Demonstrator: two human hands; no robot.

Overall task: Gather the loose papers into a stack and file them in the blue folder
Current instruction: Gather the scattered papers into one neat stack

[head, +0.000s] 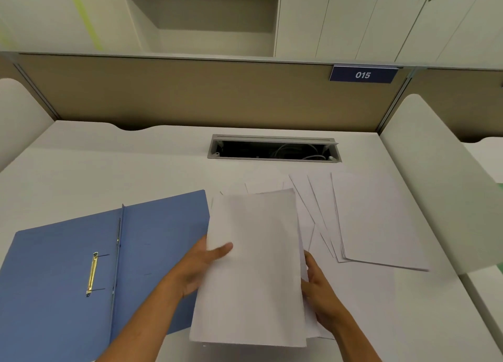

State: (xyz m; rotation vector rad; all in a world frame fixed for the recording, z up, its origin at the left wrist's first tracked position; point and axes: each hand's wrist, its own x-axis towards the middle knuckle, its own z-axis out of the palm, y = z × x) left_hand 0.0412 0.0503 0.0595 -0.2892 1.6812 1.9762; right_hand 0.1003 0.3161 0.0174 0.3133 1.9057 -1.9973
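Note:
A stack of white papers (253, 269) is held just above the desk, between both hands. My left hand (200, 266) grips its left edge, thumb on top. My right hand (322, 299) clasps its right edge, fingers curled under. The blue folder (68, 266) lies open flat to the left, with a brass fastener (92, 273) on its left leaf; the stack overlaps its right edge. Several loose white sheets (373, 220) lie fanned on the desk to the right, and a few more peek out behind the stack.
The white desk (109, 171) has an open cable tray (273, 149) at the back centre. A beige partition (190, 95) with a blue "015" sign (362, 74) stands behind. White curved side panels (435, 171) flank the desk.

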